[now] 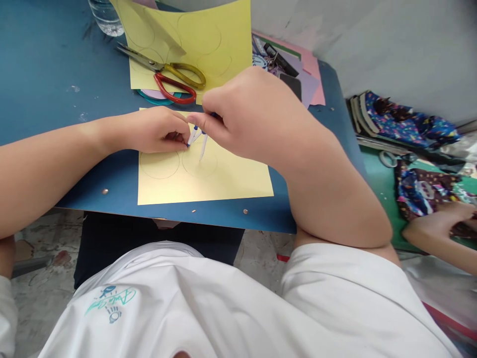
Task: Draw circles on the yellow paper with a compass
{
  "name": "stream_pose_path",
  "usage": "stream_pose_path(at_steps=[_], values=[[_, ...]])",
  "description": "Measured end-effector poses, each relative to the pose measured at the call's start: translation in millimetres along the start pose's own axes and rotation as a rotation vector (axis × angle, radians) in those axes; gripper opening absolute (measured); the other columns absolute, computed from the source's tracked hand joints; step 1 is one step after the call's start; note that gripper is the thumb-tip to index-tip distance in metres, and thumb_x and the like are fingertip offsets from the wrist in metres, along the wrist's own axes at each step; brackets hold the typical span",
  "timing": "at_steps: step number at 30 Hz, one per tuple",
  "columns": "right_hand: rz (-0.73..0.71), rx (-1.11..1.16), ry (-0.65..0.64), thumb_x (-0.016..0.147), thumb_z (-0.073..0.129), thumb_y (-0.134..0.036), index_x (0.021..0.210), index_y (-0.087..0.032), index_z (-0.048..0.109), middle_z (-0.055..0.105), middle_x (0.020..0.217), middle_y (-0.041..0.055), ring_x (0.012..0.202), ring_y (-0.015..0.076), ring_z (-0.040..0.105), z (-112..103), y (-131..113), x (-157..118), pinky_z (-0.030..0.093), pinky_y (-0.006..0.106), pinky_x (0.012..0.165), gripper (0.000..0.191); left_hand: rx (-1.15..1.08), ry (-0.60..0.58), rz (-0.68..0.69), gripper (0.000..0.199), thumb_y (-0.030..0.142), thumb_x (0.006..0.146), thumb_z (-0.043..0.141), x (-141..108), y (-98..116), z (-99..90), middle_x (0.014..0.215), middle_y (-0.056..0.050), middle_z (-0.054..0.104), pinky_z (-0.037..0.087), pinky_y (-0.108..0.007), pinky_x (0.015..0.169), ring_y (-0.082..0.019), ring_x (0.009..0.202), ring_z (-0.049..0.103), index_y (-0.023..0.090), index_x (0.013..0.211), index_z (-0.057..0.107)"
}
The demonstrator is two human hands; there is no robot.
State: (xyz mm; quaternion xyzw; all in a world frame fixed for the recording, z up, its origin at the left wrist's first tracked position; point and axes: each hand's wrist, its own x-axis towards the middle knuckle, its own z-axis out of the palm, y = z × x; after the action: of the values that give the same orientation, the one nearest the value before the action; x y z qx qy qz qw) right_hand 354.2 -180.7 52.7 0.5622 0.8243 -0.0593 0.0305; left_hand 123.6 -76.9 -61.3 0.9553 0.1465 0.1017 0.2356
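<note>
A white and blue drawing compass (194, 134) stands tilted on a yellow paper sheet (238, 181) marked with pencil circles. My right hand (246, 114) closes round its top, which the fingers hide. Curled at the compass's lower left is my left hand (160, 130), its fingertips gripping one leg near the blue tip. The other leg, a white pointed one, reaches down over a drawn circle. Beyond my hands, scissors (160, 69) with one red and one yellow handle lie across a second yellow sheet (208, 30), also bearing circles.
A clear glass of water (107, 17) is at the back left of the blue table (48, 89). Pink and purple papers (311, 79) with a black marker (281, 59) lie at the back right. On a green table to the right are a tape roll (388, 159) and another person's arm (441, 231).
</note>
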Motion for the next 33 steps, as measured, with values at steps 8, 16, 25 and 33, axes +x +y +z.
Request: stream_pose_path(at_steps=[8,16,25,33], values=[[0.009,-0.066,-0.020,0.106,0.023,-0.063,0.077,-0.035,0.026,0.045,0.086,0.0141,0.083,0.0360,0.039,-1.2,-0.4,-0.7,0.016,0.049,0.090,0.040,-0.003,0.013,0.008,0.050,0.053,0.123,0.052,-0.6,3.4,0.6,0.098,-0.010,0.080,0.049,-0.039,0.084,-0.018,0.087,0.062,0.020,0.096,0.078],[0.017,-0.040,-0.004,0.107,0.023,-0.066,0.077,-0.036,0.026,0.042,0.083,0.0136,0.084,0.0369,0.041,-2.2,-2.4,-2.5,0.017,0.049,0.090,0.043,-0.020,0.009,-0.021,0.034,0.044,0.115,0.057,0.1,1.3,0.9,0.102,-0.010,0.083,0.050,-0.038,0.087,-0.019,0.091,0.065,0.022,0.094,0.074],[-0.008,0.026,0.040,0.109,0.029,-0.062,0.072,-0.034,0.025,0.044,0.080,0.0137,0.084,0.0363,0.044,2.0,2.5,-2.1,0.016,0.050,0.091,0.046,-0.060,-0.002,-0.093,0.027,0.043,0.106,0.059,2.3,8.0,-0.7,0.099,-0.008,0.079,0.049,-0.038,0.090,-0.020,0.091,0.065,0.024,0.096,0.074],[0.041,-0.081,-0.019,0.107,0.028,-0.061,0.076,-0.037,0.033,0.051,0.085,0.0164,0.088,0.0382,0.045,-3.8,-7.0,-2.6,0.016,0.048,0.089,0.040,-0.033,-0.014,-0.044,0.034,0.050,0.115,0.060,0.5,0.4,-1.4,0.095,-0.005,0.078,0.048,-0.038,0.083,-0.019,0.086,0.059,0.026,0.098,0.076]])
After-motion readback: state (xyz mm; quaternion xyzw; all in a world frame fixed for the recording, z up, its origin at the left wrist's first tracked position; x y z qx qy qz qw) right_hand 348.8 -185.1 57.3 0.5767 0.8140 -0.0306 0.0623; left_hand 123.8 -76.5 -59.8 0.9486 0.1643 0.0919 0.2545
